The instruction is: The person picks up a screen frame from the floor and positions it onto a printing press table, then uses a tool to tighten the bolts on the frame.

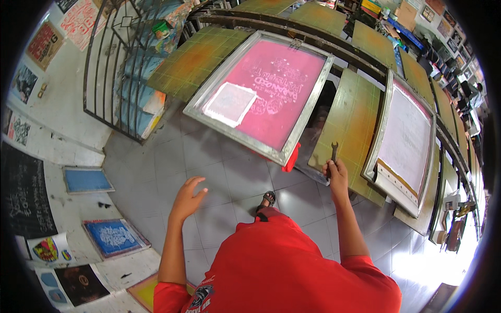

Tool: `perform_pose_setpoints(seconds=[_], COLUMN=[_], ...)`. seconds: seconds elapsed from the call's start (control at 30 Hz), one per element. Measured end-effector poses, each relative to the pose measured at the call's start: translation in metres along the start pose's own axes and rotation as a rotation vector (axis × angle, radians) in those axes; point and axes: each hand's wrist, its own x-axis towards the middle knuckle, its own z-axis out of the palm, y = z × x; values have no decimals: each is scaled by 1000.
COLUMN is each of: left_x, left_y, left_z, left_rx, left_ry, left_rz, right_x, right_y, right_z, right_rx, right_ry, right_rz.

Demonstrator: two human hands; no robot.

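Note:
My right hand (335, 171) is closed round the handle of a metal open-end wrench (334, 150), its forked end pointing up, close to the near end of a yellow-green print board (348, 120). My left hand (189, 198) hangs over the floor with its fingers apart and nothing in it. Ahead of me, a pink printing screen (292, 68) in a metal frame lies over a board, with a pale taped rectangle at its near left corner. To the right of the wrench lies a second framed screen (403, 133), whitish, with a squeegee-like bar (396, 182) along its near end.
More boards (195, 60) run along a long metal rail (334, 44). On the left stands a black metal grille (104, 78). Blue screens (87, 180) rest against the white wall at left. Red cloth (292, 159) hangs below the pink screen. Grey tiles (209, 161) cover the floor.

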Motion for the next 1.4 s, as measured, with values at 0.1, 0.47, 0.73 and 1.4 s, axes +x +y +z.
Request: perform_pose_setpoints(seconds=[0.1,0.47,0.73,1.4], left_x=[50,378,623,661], left_y=[-32,-45,-21,-2], left_z=[-38,-106,-49,-16], left_rx=[54,137,35,-425], left_ry=[30,95,-20,-370], left_rz=[62,374,299,-334], right_x=[45,130,174,542], right_y=[-13,-43,-51,-102], right_z=[35,101,147,-29], right_rx=[10,-234,-101,-392], right_ry=[19,320,545,540], right_rz=[-26,-46,-73,-421])
